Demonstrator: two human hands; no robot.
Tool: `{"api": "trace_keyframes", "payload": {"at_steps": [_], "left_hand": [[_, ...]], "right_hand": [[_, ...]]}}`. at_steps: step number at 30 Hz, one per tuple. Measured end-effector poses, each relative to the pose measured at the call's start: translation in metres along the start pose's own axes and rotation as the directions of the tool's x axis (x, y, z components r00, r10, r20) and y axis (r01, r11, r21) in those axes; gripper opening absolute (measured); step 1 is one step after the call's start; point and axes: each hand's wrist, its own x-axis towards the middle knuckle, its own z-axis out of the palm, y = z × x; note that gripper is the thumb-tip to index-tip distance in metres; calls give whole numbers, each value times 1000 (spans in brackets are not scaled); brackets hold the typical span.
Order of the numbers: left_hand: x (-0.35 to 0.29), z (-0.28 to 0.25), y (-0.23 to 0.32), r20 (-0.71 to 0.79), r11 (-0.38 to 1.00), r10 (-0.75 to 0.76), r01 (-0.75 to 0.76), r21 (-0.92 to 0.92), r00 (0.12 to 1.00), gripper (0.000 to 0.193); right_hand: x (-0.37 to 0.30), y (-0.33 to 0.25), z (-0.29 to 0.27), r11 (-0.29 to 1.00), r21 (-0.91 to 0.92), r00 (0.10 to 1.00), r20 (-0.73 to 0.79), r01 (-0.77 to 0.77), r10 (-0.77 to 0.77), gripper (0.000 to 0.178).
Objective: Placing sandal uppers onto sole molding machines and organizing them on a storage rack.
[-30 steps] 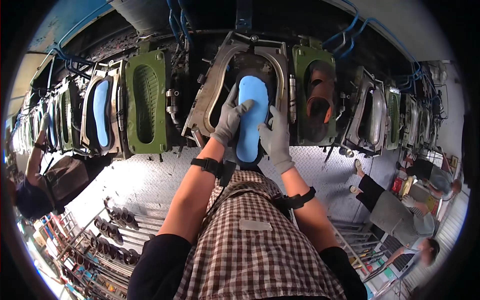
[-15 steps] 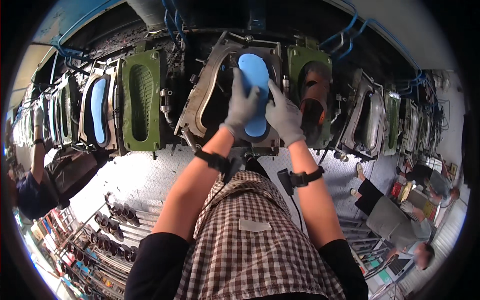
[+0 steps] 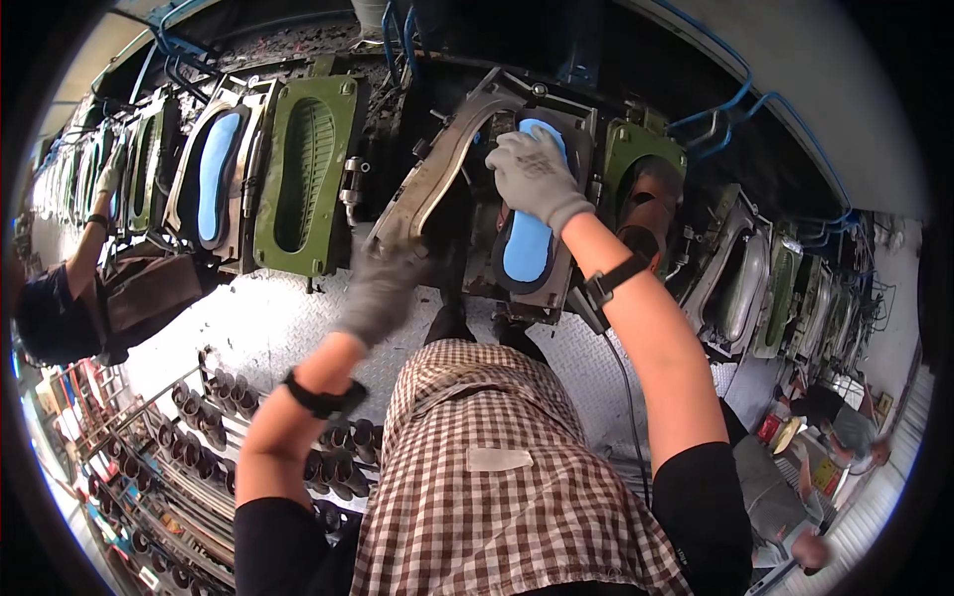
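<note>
A blue insole-shaped piece (image 3: pixel 527 248) lies on a dark sole-shaped form on a metal mould plate (image 3: pixel 586 169). My right hand (image 3: pixel 540 177), in a grey glove, lies across its upper half with bent fingers reaching past its left edge. Nothing shows gripped in that hand. Beside it, a hinged metal mould frame (image 3: pixel 412 199) with a sole-shaped opening stands tilted to the left. My left hand (image 3: pixel 378 298), also gloved, is at the near lower end of this frame. Motion blurs its fingers, so its grip cannot be made out.
Green sole moulds (image 3: pixel 303 179) stand along the row, with another blue insole (image 3: pixel 217 179) in a mould at left. A brown-orange boot-shaped piece (image 3: pixel 651 204) sits right. Shoe racks (image 3: pixel 199 427) stand behind at left. A co-worker (image 3: pixel 70 298) works at left; others are at lower right.
My left hand has left the blue insole and moved down-left to the mould frame's near end. My right hand has shifted onto the insole's upper half. The view has turned slightly.
</note>
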Motion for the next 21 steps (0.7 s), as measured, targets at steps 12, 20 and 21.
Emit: {"api": "trace_keyframes", "payload": {"at_steps": [12, 20, 21], "left_hand": [[6, 34, 90, -43, 923, 296, -298, -243, 954, 21], [-32, 47, 121, 145, 544, -168, 214, -811, 975, 36], [-33, 42, 127, 146, 542, -174, 218, -812, 974, 36]], "right_hand": [[-13, 12, 19, 943, 329, 935, -349, 58, 65, 24], [-5, 10, -2, 989, 114, 931, -340, -98, 132, 48], [-6, 15, 3, 989, 115, 933, -339, -91, 126, 48]]}}
